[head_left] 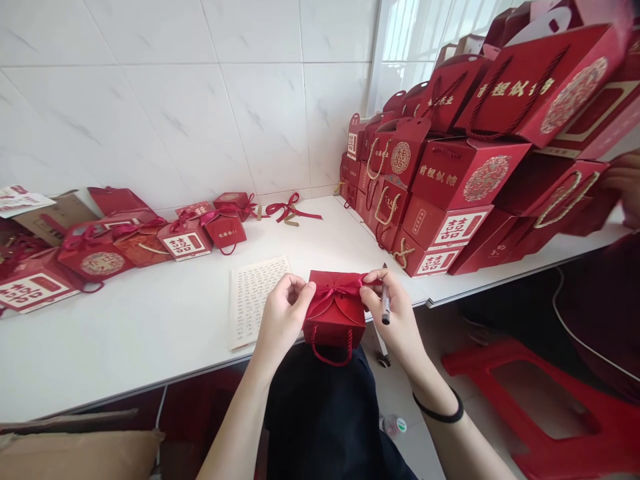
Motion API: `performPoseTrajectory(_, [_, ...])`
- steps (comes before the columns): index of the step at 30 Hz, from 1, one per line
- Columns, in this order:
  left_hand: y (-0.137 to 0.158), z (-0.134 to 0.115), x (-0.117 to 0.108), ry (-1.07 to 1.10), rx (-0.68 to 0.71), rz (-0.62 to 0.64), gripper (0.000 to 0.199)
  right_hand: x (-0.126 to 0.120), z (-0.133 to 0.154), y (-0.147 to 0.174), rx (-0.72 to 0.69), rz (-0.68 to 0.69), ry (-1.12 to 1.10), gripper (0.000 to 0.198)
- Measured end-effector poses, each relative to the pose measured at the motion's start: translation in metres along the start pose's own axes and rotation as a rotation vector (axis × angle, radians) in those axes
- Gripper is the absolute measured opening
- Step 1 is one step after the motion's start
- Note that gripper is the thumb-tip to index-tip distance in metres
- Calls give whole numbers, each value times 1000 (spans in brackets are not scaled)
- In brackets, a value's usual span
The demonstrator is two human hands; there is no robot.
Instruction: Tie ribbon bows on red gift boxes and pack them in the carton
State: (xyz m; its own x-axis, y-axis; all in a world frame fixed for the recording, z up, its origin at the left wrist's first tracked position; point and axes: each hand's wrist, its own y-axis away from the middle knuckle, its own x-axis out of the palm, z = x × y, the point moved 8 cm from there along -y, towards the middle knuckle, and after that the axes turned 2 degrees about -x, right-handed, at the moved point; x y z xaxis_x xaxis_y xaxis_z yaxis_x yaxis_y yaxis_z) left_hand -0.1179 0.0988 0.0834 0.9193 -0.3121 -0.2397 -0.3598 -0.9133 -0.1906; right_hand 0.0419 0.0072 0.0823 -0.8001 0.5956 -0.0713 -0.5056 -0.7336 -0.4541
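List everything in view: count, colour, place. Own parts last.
tabletop: count unclear (seam shows), white, along wall
wall: one, white tiles, behind
small box: 1, red, front centre
ribbon: 1, red, across small box's top
pen: 1, grey and black, right of small box
handwritten sheet: 1, cream, left of small box
loose ribbons: count unclear, red, near wall
box row: several, mostly red, left
box stack: many, red, right
carton: 1, brown, bottom left
stool: 1, red, lower right
bottle: 1, clear, floor
co-worker's hand: 1, far right
left hand: 1, small box's left
right hand: 1, holding pen and ribbon
wristband: 1, black, right wrist
lap: dark clothing, bottom centre
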Motion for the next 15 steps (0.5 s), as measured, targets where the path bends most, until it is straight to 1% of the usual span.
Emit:
performPoseTrajectory(7, [5, 2, 3, 129, 32, -49, 17, -3, -1, 5, -40, -93, -32, 11])
performPoseTrajectory(15, [11, 2, 3, 114, 129, -134, 6, -5, -18, 15, 7, -238, -192, 14])
